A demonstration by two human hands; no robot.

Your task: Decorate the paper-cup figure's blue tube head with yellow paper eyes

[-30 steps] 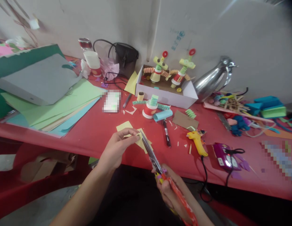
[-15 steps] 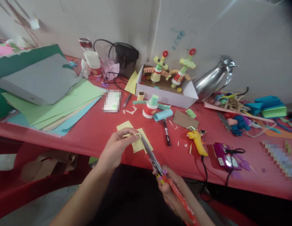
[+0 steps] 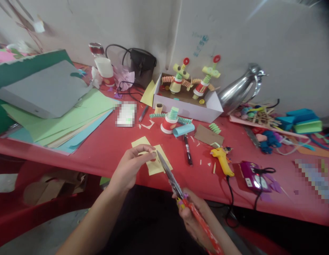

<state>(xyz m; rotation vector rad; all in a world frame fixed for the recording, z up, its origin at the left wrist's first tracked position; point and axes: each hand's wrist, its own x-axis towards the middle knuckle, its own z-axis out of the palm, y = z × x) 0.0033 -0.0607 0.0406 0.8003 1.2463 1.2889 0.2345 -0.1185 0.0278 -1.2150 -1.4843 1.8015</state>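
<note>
Left hand (image 3: 130, 168) fingers pinching one small yellow paper ring (image 3: 153, 153) — one pair of red-handled metal scissors (image 3: 171, 177) right beside, gripped by right hand (image 3: 192, 216).

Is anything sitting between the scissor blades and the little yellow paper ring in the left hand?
Nothing visible: the metal scissors in the right hand point straight at the small yellow paper ring pinched by the left hand.

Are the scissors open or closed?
Closed, or nearly: the scissors in the right hand show one thin blade line, tip beside the paper ring the left hand pinches.
</note>
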